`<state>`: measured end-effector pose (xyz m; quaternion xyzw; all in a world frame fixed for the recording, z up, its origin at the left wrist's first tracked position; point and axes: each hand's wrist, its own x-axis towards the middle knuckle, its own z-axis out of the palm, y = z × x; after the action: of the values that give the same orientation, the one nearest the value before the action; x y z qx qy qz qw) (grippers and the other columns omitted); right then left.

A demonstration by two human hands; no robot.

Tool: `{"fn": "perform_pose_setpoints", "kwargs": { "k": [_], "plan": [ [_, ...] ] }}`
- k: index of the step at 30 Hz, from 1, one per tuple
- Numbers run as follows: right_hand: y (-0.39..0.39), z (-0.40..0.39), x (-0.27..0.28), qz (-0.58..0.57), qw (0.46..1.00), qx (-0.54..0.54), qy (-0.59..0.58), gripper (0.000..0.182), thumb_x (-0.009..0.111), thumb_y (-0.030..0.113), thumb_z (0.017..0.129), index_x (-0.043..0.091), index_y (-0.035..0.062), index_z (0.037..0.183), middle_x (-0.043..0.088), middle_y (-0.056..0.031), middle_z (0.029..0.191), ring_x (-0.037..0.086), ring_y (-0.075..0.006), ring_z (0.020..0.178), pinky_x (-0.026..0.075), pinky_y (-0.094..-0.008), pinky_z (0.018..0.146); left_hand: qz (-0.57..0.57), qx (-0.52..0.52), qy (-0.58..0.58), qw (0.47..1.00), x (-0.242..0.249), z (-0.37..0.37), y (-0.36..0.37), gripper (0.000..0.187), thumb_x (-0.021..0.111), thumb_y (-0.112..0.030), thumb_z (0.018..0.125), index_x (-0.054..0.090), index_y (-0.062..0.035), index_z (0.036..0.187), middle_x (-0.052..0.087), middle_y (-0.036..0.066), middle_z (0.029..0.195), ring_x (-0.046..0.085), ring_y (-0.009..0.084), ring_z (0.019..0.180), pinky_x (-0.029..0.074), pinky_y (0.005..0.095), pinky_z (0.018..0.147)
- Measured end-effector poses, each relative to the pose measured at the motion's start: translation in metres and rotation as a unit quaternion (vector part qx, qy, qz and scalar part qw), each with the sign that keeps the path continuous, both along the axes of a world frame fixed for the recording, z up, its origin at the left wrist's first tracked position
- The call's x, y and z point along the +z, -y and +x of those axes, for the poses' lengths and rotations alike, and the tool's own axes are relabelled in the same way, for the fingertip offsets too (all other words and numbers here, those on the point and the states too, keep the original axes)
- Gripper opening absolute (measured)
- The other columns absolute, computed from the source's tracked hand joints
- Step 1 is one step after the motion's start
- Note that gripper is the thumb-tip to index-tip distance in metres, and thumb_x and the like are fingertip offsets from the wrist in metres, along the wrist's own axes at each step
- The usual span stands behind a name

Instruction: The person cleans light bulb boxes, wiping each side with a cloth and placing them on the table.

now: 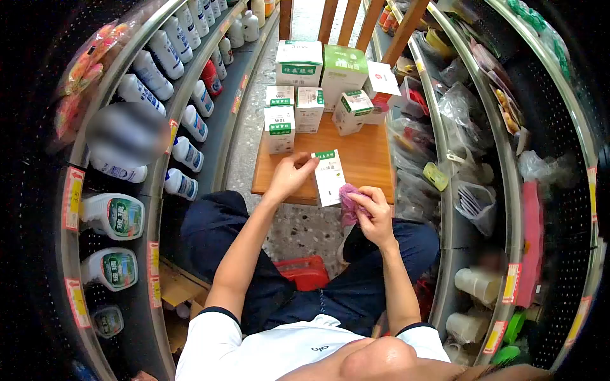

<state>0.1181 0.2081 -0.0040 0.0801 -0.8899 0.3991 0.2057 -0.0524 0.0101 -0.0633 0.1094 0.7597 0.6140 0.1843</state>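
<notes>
While your left hand [292,178] grasps the far-left corner of the box [328,180], likely steadying it, your right hand [377,216] clutches a cloth [349,198] at its near-right edge.

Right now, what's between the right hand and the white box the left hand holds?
The head view shows a purple cloth, held by the right hand, at the white box.

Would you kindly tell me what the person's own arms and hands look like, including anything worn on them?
Short white, dark-edged sleeves cover the upper arms; both forearms are bare. The left hand and right hand are ungloved, and no watch or bracelet shows on either wrist.
</notes>
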Motion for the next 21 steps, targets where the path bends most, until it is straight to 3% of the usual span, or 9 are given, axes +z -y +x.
{"fn": "perform_pose_setpoints", "kwargs": {
  "k": [2,5,6,9,13,21],
  "plan": [
    [0.002,-0.001,0.0,0.016,1.0,-0.006,-0.006,0.035,0.063,-0.006,0.075,0.071,0.0047,0.107,0.063,-0.0148,0.106,0.059,-0.0332,0.1,0.049,-0.0396,0.088,-0.003,0.0,0.022,1.0,-0.001,-0.002,0.003,0.089,0.077,-0.046,0.079,0.046,0.0087,0.141,0.054,0.03,0.137,0.056,0.0346,0.127,0.045,0.0395,0.105],
    [0.002,-0.003,0.004,0.033,0.999,-0.005,-0.011,0.035,0.064,-0.005,0.074,0.071,0.0047,0.107,0.063,-0.0147,0.106,0.059,-0.0336,0.099,0.049,-0.0404,0.087,-0.015,-0.113,-0.155,0.981,0.024,0.018,0.019,0.126,0.086,-0.049,0.067,0.014,0.0032,0.156,0.023,0.03,0.158,0.025,0.0369,0.149,0.027,0.0426,0.119],
    [0.003,-0.003,0.005,0.036,0.999,-0.003,-0.011,0.034,0.064,-0.004,0.074,0.071,0.0047,0.107,0.063,-0.0147,0.105,0.059,-0.0337,0.099,0.049,-0.0406,0.087,-0.01,-0.193,-0.155,0.969,0.028,0.022,0.024,0.152,0.092,-0.052,0.055,-0.01,-0.0018,0.156,0.001,0.027,0.163,0.0,0.0374,0.153,0.008,0.0461,0.124],
    [0.003,-0.003,0.007,0.05,0.999,0.003,-0.008,0.034,0.065,-0.003,0.073,0.071,0.0047,0.106,0.063,-0.0141,0.105,0.059,-0.0338,0.099,0.049,-0.0416,0.086,-0.082,-0.216,-0.251,0.94,0.017,0.032,0.023,0.155,0.092,-0.054,0.053,-0.011,-0.0017,0.156,0.002,0.03,0.162,0.001,0.0404,0.152,0.005,0.0505,0.123],
    [0.004,-0.004,0.016,0.108,0.994,0.014,-0.02,0.034,0.067,-0.004,0.072,0.072,0.0057,0.105,0.063,-0.0137,0.104,0.059,-0.0329,0.097,0.049,-0.0407,0.084,-0.072,-0.195,-0.252,0.945,0.011,0.03,0.017,0.156,0.092,-0.055,0.052,-0.012,-0.0012,0.156,0.005,0.032,0.16,0.007,0.0427,0.151,0.005,0.053,0.123],
    [0.005,-0.046,0.018,0.189,0.982,0.021,-0.022,0.035,0.067,0.004,0.073,0.07,0.0106,0.107,0.064,-0.0086,0.109,0.058,-0.03,0.103,0.046,-0.0421,0.083,-0.091,-0.165,-0.2,0.962,0.012,0.029,0.012,0.144,0.092,-0.035,0.051,0.002,-0.0019,0.157,0.016,0.027,0.16,0.018,0.0401,0.15,0.02,0.0431,0.123]
  ]
}}
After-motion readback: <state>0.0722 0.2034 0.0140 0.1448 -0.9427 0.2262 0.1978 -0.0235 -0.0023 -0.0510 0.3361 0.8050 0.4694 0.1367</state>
